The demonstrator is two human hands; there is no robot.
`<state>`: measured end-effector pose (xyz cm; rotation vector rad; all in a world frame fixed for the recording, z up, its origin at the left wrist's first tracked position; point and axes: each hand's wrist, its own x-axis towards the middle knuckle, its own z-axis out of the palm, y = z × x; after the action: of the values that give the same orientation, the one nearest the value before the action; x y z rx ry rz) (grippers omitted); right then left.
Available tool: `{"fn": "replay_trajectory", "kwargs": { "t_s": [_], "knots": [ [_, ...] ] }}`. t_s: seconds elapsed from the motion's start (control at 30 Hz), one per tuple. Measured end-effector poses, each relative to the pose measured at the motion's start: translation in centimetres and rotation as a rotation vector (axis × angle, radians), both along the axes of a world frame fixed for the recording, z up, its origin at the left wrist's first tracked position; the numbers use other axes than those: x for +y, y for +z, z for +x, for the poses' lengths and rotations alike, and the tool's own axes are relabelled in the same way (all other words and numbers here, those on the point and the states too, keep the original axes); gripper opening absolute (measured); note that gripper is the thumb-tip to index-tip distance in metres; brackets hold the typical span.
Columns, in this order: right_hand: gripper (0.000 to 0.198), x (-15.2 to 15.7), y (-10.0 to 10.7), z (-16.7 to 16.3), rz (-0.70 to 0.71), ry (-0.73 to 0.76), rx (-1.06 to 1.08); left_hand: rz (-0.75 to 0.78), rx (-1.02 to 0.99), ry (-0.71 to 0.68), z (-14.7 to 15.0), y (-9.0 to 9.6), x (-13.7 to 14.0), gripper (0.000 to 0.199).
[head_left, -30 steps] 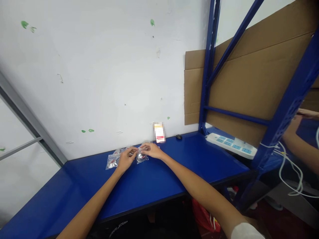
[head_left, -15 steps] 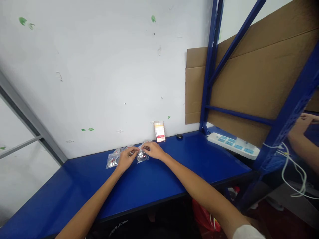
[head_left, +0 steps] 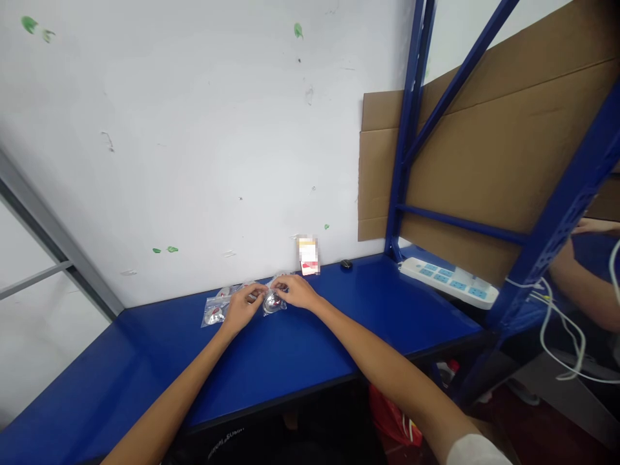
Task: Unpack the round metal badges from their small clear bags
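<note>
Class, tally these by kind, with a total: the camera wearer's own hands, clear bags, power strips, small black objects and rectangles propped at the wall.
Hands: 2 (left hand, right hand)
Clear bags: at least 2; overlapping ones hide the exact count
Power strip: 1
Small black object: 1
Propped rectangle: 1
Total: at least 7
</note>
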<state>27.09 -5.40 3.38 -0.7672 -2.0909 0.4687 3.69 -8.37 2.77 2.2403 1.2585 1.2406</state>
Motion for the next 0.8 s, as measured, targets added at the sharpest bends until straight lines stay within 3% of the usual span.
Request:
{"fn": "replay_trajectory", "kwargs": {
  "t_s": [0.8],
  "knots": [
    [0.021,0.39,-0.37,-0.14,0.057,-0.019,-0.049,0.013,0.004,-0.013,0.04,0.31,-0.05,0.023]
  ]
}}
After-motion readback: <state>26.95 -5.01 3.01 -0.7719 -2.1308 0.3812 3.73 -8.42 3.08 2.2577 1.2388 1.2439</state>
